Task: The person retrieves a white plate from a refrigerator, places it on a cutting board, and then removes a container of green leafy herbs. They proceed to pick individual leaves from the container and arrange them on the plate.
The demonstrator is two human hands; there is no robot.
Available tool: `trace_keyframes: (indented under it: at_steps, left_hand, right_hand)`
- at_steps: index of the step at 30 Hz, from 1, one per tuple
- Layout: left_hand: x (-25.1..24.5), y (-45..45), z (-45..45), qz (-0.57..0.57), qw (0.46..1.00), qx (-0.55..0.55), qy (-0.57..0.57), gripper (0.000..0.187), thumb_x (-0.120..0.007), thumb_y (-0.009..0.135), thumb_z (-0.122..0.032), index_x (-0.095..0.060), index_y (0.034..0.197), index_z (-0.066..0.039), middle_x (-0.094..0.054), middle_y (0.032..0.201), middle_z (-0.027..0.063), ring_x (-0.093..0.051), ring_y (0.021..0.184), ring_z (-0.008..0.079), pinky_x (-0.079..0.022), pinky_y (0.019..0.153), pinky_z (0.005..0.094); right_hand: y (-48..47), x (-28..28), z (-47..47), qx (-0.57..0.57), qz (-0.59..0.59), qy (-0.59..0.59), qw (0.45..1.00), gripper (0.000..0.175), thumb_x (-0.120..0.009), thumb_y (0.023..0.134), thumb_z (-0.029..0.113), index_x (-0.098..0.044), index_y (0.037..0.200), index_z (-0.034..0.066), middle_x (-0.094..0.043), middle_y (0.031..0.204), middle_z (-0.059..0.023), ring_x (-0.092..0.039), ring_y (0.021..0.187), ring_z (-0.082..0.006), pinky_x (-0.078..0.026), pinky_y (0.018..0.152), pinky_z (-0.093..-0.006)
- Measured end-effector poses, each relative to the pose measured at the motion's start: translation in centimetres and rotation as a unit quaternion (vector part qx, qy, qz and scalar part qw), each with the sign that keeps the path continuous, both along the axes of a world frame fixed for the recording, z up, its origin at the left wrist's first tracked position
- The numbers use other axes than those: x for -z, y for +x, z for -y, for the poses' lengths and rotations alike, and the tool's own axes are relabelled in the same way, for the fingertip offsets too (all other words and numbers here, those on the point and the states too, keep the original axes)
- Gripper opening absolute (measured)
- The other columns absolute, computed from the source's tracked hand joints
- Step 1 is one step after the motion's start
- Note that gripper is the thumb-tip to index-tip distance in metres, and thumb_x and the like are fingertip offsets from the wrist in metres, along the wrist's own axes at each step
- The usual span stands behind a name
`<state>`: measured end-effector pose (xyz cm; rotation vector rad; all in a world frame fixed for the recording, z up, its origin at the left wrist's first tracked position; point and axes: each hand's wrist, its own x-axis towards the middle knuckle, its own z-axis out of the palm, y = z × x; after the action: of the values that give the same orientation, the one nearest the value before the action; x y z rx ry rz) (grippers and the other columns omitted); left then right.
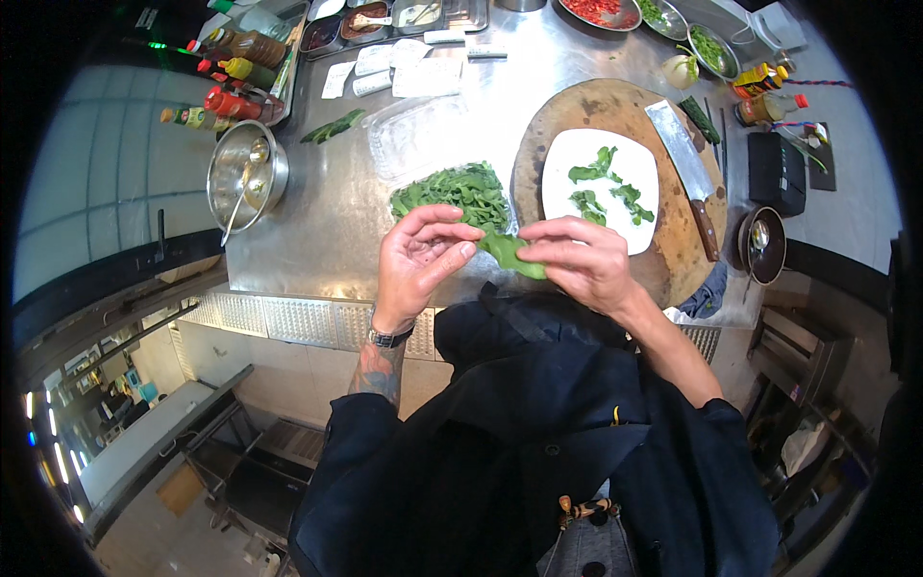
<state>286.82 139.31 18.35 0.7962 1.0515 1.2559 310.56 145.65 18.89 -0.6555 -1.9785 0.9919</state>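
Observation:
Between my two hands a green leaf (510, 255) is held just in front of the counter's near side. The thumb and fingertips of my left hand (429, 249) pinch its left end. My right hand (583, 252) grips the other end, its fingers bent over the leaf. Behind my left hand, a clear plastic box is full of green leaves (461, 193), its transparent lid (407, 137) folded back. A white square plate (559, 169) carries several leaf sprigs (595, 166); my right hand covers its near left corner. The plate rests on a round wooden chopping board (533, 130).
A cleaver (681, 155) lies on the board's right side. Steel bowls (277, 191) with spoons stand at far left, below several sauce bottles (234, 103). Paper slips (427, 76) and seasoning tins (368, 21) occupy the back. Beyond the board are a cucumber piece (699, 119) and a dark bowl (764, 252).

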Motion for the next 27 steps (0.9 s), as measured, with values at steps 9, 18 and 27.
trace_keyframes:
  at_steps: [9,18,27]
  left_hand:
    - [3.5,-2.5,-0.9,-0.222,0.971,-0.089,-0.026,0.028,-0.074,0.088,0.001,-0.064,0.114,0.003,-0.072,0.101,0.0112,-0.068,0.094,0.0144,-0.056,0.083,0.028]
    - [9.4,-0.1,-1.7,-0.622,0.755,0.172,0.112,0.019,-0.076,0.077,-0.011,-0.076,0.096,-0.007,-0.073,0.089,0.011,-0.063,0.092,0.0281,-0.05,0.085,0.0421]
    - [12.4,1.6,-2.3,-0.655,0.707,0.242,0.115,0.037,-0.071,0.076,-0.008,-0.071,0.113,-0.005,-0.07,0.093,0.0159,-0.058,0.099,0.0349,-0.048,0.087,0.0476]
  right_hand:
    - [10.3,0.2,2.4,0.151,0.142,0.12,0.971,0.026,-0.077,0.071,0.002,-0.076,0.097,0.0057,-0.07,0.095,-0.0087,-0.07,0.08,-0.0207,-0.059,0.065,-0.0322]
    - [21.6,9.1,6.5,0.366,0.307,-0.102,0.873,0.025,-0.068,0.085,-0.004,-0.07,0.11,0.0016,-0.066,0.096,-0.0114,-0.065,0.075,-0.0171,-0.052,0.062,-0.0263]
    - [18.6,7.9,5.6,0.364,0.226,-0.058,0.902,0.024,-0.069,0.085,-0.004,-0.071,0.108,0.0021,-0.067,0.1,-0.0094,-0.063,0.074,-0.0143,-0.05,0.06,-0.025]
